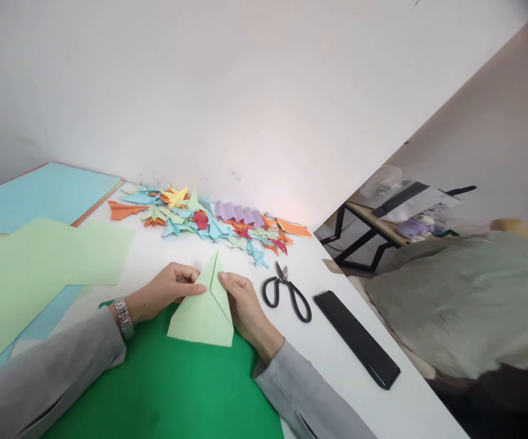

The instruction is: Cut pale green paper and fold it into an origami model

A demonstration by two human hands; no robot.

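A pale green paper [202, 314] folded into a pointed triangle lies on a dark green sheet [167, 384] on the white table. My left hand [166, 289] pinches its left flap near the tip, fingers pressed together on the paper. On the other side my right hand [243, 305] presses the right flap with thumb and curled fingers. Both wrists wear grey sleeves, and a metal watch sits on the left one.
A pile of colourful folded paper figures [209, 222] lies along the wall. Black scissors [286, 292] and a black flat case [358, 338] lie to the right. Light green [30, 268] and blue sheets [39, 195] are on the left. The table edge [383, 341] runs diagonally on the right.
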